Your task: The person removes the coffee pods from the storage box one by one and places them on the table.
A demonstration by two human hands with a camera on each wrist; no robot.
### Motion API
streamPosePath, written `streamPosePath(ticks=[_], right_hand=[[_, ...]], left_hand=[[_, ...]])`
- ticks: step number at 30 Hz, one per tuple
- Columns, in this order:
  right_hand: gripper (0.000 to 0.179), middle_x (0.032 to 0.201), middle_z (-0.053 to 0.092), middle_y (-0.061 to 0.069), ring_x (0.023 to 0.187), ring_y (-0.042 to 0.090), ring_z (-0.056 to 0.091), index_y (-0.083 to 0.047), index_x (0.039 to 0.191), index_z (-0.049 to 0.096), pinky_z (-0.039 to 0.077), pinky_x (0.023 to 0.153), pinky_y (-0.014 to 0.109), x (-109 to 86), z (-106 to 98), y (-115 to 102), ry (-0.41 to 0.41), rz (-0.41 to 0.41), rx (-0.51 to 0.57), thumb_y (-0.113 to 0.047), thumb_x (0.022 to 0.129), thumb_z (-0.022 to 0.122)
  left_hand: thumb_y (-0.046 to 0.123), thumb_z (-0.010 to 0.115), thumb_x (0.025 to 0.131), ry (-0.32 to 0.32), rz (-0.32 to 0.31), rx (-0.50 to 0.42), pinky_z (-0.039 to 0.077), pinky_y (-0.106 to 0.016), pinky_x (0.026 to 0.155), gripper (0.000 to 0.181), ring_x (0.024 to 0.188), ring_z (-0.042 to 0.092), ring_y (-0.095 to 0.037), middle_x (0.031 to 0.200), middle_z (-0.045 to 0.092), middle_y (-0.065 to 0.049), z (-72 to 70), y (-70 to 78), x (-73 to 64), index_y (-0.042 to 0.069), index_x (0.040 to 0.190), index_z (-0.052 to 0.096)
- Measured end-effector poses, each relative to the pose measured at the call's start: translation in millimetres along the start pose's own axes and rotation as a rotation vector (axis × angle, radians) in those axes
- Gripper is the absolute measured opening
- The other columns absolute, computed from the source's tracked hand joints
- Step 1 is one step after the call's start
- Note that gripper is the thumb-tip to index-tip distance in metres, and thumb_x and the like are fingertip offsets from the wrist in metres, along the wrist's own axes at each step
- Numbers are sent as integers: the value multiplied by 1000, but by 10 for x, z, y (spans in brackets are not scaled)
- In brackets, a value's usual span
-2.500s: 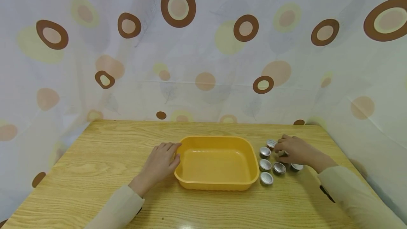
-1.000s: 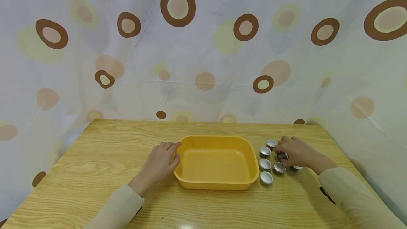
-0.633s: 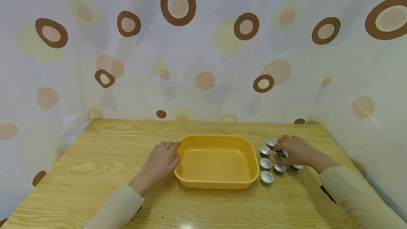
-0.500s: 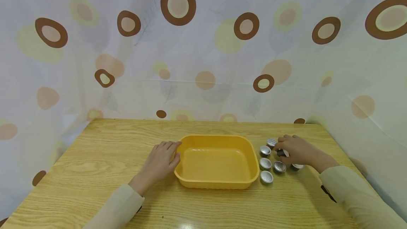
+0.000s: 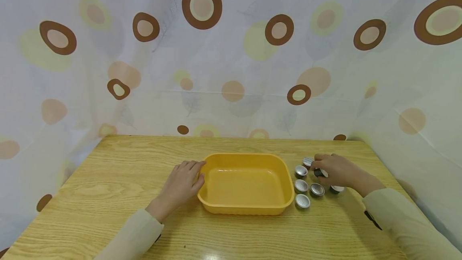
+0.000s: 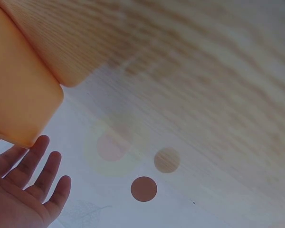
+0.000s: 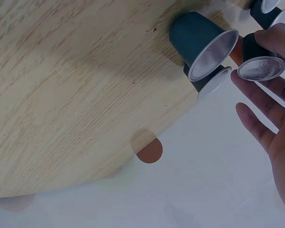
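Note:
A yellow plastic tub sits mid-table in the head view. My left hand rests at its left rim, with fingertips and thumb touching the edge. In the left wrist view the fingers are extended and slightly spread beside the tub corner. My right hand pinches a dark coffee capsule between thumb and fingers. The right wrist view shows that held capsule tilted, silver foil lid facing the camera, with the other fingers loosely extended.
Several more foil-lidded capsules stand right of the tub, including a front one, a middle one and a back one. Another capsule lies partly under the right hand. A patterned curtain rises behind the wooden table.
The right hand has taken hold of a capsule and tilted it, so its dark side and foil lid now show more. The left hand and the tub stay in place.

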State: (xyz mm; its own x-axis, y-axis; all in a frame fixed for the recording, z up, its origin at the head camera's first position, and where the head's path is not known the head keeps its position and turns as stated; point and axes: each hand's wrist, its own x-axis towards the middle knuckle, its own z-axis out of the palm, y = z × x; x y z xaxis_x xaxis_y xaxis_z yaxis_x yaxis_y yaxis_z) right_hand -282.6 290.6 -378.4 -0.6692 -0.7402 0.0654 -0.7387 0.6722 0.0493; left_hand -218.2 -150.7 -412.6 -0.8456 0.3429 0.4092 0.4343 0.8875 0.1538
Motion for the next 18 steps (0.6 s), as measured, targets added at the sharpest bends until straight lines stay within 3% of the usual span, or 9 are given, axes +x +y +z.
streamPosePath(ticks=[9, 18], right_hand=[[24, 83, 56, -7, 67, 6, 50, -16, 93, 64, 42, 58, 30, 0, 5, -17, -7, 23, -17, -19, 72, 75], [17, 79, 58, -8, 66, 6, 50, -19, 84, 64, 42, 58, 32, -6, 41, -24, 23, -24, -25, -13, 70, 74]], left_hand=[[24, 51, 90, 1, 0, -5, 44, -40, 89, 35, 105, 55, -23, 112, 62, -1, 0, -5, 1, 12, 123, 56], [24, 51, 90, -1, -6, -12, 43, -40, 90, 35, 105, 55, -22, 112, 62, -1, 0, -2, 3, 12, 122, 56]])
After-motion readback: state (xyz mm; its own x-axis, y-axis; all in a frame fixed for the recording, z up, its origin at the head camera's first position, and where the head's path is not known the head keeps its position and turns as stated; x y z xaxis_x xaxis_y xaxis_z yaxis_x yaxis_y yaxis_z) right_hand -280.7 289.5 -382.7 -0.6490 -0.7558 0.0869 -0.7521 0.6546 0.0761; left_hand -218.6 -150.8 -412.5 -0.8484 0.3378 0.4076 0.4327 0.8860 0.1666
